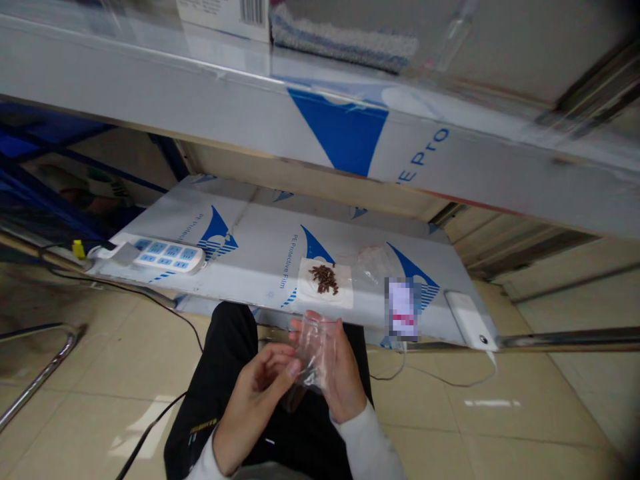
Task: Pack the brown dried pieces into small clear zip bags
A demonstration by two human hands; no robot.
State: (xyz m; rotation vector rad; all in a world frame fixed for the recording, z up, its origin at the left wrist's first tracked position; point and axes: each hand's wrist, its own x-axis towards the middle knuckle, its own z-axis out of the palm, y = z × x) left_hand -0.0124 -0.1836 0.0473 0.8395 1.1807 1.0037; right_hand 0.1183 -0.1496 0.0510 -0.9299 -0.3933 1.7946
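Fingers of my left hand (255, 393) are curled with the thumb close, pinching one side of a clear plastic bag (319, 350). My right hand (347, 380) is loosely cupped and holds the other side. The bag is above my black pants (200, 397), just in front of the shelf (253, 270). On the shelf, small brown bits (325, 279) sit on white paper (309, 293).

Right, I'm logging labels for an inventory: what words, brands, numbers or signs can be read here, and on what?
"PE Protective Film": lower shelf.
"PE Pro...": lower shelf, farther left, rest blurred.
"E Pro": upper shelf front.
Too small or blurred: print on box, power strip, trousers; letters behind blue frame.
Screen: pixelated.
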